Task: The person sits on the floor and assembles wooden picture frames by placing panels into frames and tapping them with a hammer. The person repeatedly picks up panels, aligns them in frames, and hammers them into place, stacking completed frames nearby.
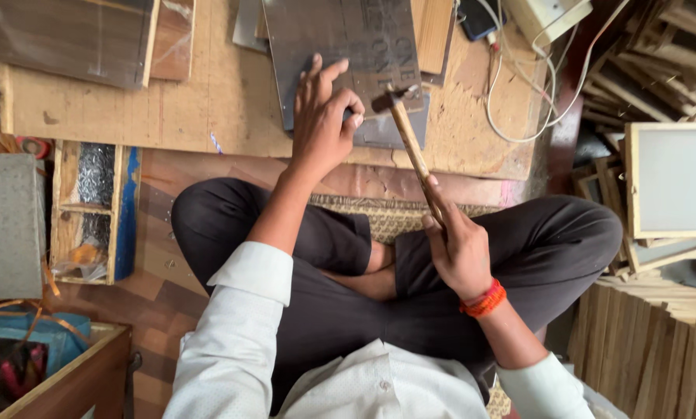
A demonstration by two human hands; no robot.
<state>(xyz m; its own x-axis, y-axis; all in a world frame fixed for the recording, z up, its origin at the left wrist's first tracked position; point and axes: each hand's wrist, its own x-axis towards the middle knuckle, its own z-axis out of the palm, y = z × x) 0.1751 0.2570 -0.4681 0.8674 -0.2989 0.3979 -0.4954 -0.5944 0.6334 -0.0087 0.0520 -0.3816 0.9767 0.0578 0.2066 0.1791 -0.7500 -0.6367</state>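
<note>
The right hand [460, 248] gripped a wooden hammer [407, 140], its head over the dark panel [348, 54] on the board [208, 109]. The left hand [325, 116] pinched something small there, probably a nail; striking squarely seemed next.

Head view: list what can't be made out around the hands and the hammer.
- Whatever the left hand pinches on the dark sheet: too small, hidden by fingertips.
- Hammer head: blurred.
- Handle end: hidden inside the right hand.
- Sheet's far part: cut off by the top edge.
</note>
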